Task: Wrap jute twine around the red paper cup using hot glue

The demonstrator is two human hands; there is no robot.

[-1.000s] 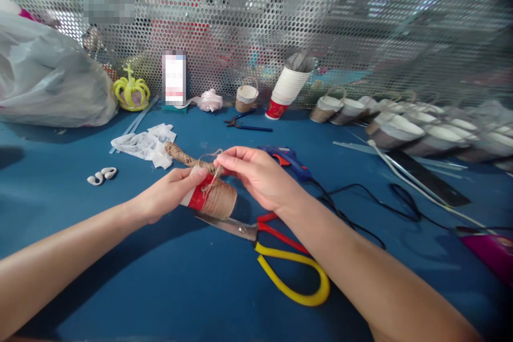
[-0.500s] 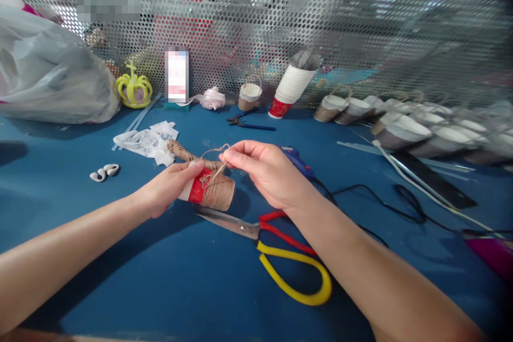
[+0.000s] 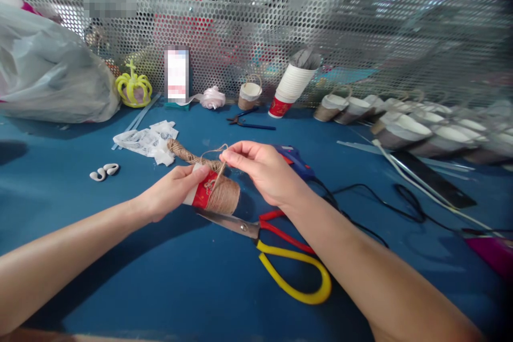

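My left hand (image 3: 178, 187) grips a red and white paper cup (image 3: 201, 196) lying on its side, its base end pointing right. Brown jute twine (image 3: 226, 196) is wound in close turns around that end. Between thumb and forefinger, my right hand (image 3: 256, 168) pinches the free twine just above the cup. A slack loop runs from there back toward a twisted hank of twine (image 3: 182, 150) behind the cup. Below and to the right lie large scissors (image 3: 256, 231) with one red and one yellow handle, the blade tips close under the cup.
A blue glue gun (image 3: 298, 163) with a black cable lies beyond my right hand. Behind are pliers (image 3: 256, 126), a leaning stack of cups (image 3: 294, 85) and a phone (image 3: 177, 74). Many small twine-handled buckets (image 3: 404, 131) stand at right; a plastic bag (image 3: 52, 69) is at left.
The cup has shifted slightly right and turned in my left hand, showing more of its red print. The twine now runs straighter to my right hand, which has barely moved.
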